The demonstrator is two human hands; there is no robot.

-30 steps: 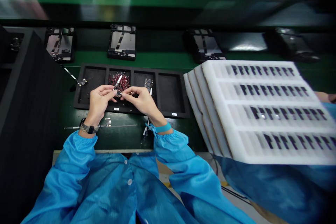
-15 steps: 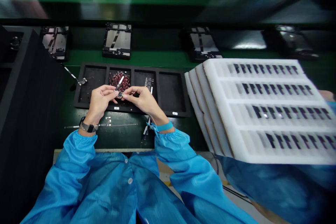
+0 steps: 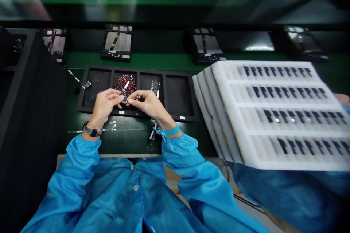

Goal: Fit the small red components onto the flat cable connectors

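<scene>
Over the black compartment tray (image 3: pixel 136 113), my left hand (image 3: pixel 105 106) pinches a small circuit board (image 3: pixel 125 99) that has a white-and-black flex strip (image 3: pixel 125 86) standing up from it. My right hand (image 3: pixel 147 104) meets it from the other side, thumb and forefinger closed at the board's edge; whether a tiny part sits between those fingertips is too small to tell. Just behind the fingers, a pile of small red-wired parts (image 3: pixel 120 80) fills one compartment. Another board (image 3: pixel 155 86) lies in the compartment to the right.
White foam trays (image 3: pixel 232 116) with rows of dark parts are stacked at right. Loose boards with strips lie at left (image 3: pixel 86 85) and in front (image 3: pixel 113 126). Device housings (image 3: pixel 118 43) line the back. A black foam block (image 3: pixel 30 116) stands at left. Part of another person (image 3: pixel 341 99) shows at right.
The device housings at the back have shifted slightly left. Both hands stay almost where they were, with the board still between them.
</scene>
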